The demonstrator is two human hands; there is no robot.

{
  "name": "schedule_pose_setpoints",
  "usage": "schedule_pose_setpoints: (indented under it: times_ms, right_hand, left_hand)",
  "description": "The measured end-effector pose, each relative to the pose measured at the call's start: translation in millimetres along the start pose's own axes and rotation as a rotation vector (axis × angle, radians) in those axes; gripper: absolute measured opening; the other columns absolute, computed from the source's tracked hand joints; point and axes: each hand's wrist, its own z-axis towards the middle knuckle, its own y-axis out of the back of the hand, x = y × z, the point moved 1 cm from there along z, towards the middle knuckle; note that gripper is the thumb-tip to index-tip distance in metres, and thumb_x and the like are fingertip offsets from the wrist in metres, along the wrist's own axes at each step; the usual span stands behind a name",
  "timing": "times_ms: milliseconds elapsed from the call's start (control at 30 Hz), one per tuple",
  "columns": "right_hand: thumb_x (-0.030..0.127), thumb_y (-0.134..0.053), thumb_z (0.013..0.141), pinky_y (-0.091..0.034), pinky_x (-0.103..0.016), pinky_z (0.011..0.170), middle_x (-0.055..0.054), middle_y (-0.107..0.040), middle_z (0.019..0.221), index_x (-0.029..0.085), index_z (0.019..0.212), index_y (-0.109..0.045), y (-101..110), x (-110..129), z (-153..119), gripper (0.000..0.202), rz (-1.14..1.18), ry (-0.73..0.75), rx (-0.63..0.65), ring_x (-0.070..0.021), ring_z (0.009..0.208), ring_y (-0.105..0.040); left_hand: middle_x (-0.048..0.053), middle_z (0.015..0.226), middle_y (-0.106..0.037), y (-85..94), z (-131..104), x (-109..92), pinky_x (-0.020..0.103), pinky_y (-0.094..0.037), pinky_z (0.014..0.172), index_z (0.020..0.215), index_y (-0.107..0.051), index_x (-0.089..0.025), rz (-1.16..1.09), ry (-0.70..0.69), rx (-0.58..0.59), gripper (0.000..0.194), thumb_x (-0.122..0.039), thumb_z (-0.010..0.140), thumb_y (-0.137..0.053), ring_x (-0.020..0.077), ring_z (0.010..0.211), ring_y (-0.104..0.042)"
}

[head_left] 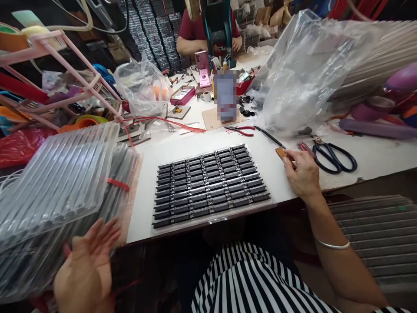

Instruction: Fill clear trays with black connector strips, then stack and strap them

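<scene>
My right hand [302,173] is closed around a small yellowish-brown block [280,153] at the right side of the white table. Its fingertips pinch the block just above the table top. My left hand [87,261] is open with its fingers apart, beside the front of a stack of clear plastic trays [65,169]; nothing shows in it. Between the hands, a clear tray holding rows of black strip-like parts with fine metal pins [208,184] lies flat near the table's front edge.
Large scissors [335,157], red-handled pliers [243,130] and a black pen-like tool [269,137] lie at the right and back. A big plastic bag [299,74] bulges at the back right. A pink rack [74,56] stands left. Another person's forearm [192,45] rests across the table.
</scene>
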Motion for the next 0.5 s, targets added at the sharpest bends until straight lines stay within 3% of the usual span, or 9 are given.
schedule_pose_setpoints:
  times_ms: [100, 167, 233, 300, 400, 500]
  right_hand:
    - [0.032, -0.045, 0.089, -0.047, -0.042, 0.087, -0.015, -0.064, 0.098, 0.012, 0.106, -0.065, -0.9, 0.3, 0.1, 0.033, -0.027, 0.026, 0.015, -0.0264, 0.093, -0.059]
    - [0.031, -0.045, 0.089, -0.047, -0.042, 0.087, -0.015, -0.065, 0.097, 0.011, 0.105, -0.065, -1.6, 0.2, -0.1, 0.034, -0.028, 0.035, 0.012, -0.0266, 0.094, -0.059]
    - [0.031, -0.045, 0.089, -0.047, -0.042, 0.087, -0.015, -0.065, 0.097, 0.011, 0.104, -0.065, -2.2, -0.5, -0.3, 0.033, -0.022, 0.032, 0.002, -0.0267, 0.094, -0.06]
    - [0.032, -0.045, 0.089, -0.047, -0.042, 0.086, -0.014, -0.066, 0.097, 0.012, 0.103, -0.065, -2.1, -1.0, -0.4, 0.032, -0.012, 0.034, -0.002, -0.0266, 0.094, -0.06]
    - [0.032, -0.045, 0.089, -0.047, -0.043, 0.086, -0.014, -0.066, 0.095, 0.013, 0.1, -0.066, 1.4, 2.8, -0.6, 0.031, 0.02, 0.053, -0.018, -0.0265, 0.092, -0.06]
    - [0.034, -0.047, 0.09, -0.047, -0.041, 0.084, -0.011, -0.066, 0.096, 0.016, 0.101, -0.067, 9.9, 18.1, -0.1, 0.029, 0.159, 0.016, -0.04, -0.024, 0.089, -0.061]
  left_hand:
    - [0.016, 0.117, -0.065, -10.8, 23.5, -11.7, 0.049, -0.033, 0.111, 0.104, -0.061, -0.009, -0.274, 0.144, 0.162, 0.07, -0.07, 0.069, -0.06, 0.0313, 0.117, -0.055]
    - [0.013, 0.121, -0.063, -18.9, 42.4, -23.3, 0.043, -0.035, 0.11, 0.108, -0.06, -0.011, -0.39, 0.057, 0.223, 0.067, -0.067, 0.071, -0.061, 0.0266, 0.119, -0.054]
    - [0.007, 0.118, -0.065, -27.1, 60.5, -32.5, 0.04, -0.036, 0.109, 0.107, -0.059, -0.013, -0.475, -0.043, 0.211, 0.046, -0.053, 0.085, -0.053, 0.0204, 0.119, -0.054]
    - [0.001, 0.104, -0.069, -32.6, 72.3, -37.6, 0.037, -0.038, 0.107, 0.097, -0.06, -0.014, -0.539, -0.067, 0.089, 0.025, -0.027, 0.094, -0.039, 0.0132, 0.112, -0.058]
    - [-0.001, 0.09, -0.071, -31.8, 68.7, -39.9, 0.032, -0.045, 0.1, 0.089, -0.062, -0.013, -0.55, -0.085, -0.044, 0.023, -0.005, 0.085, -0.04, 0.0109, 0.1, -0.063]
    - [0.001, 0.092, -0.072, -23.4, 47.3, -36.7, 0.031, -0.056, 0.081, 0.112, -0.061, -0.019, -0.472, -0.104, 0.038, 0.032, -0.014, 0.081, -0.052, 0.0161, 0.095, -0.066]
